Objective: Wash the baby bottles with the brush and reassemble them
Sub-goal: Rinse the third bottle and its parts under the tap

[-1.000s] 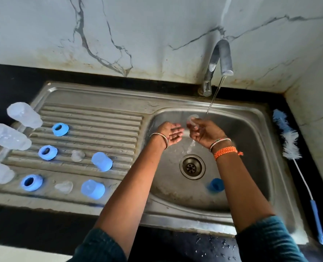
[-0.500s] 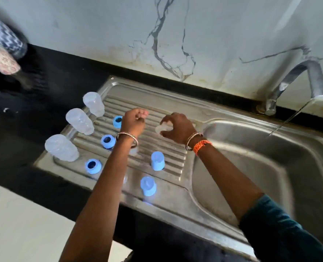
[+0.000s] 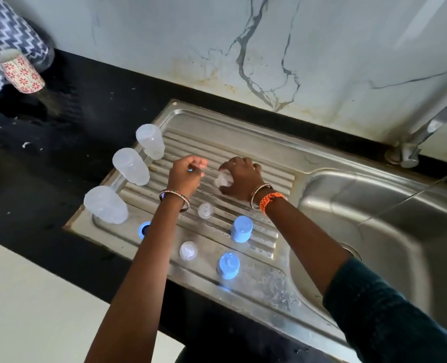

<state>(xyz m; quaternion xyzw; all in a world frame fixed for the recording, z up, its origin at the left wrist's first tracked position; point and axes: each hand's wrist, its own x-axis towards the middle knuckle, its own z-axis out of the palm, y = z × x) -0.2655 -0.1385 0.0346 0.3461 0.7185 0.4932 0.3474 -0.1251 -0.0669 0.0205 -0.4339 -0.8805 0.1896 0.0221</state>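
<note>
No readable text, labels or numbers; the cup perhaps bears only patterns.

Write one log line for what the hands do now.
right hand: holds clear teat | left hand: curled, contents unclear | place: drainboard

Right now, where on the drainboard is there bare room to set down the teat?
Free: ribbed strip behind the right hand, toward the basin; flat back edge of the drainboard. Crowded: left edge with three bottles, front with caps and teats.
</note>
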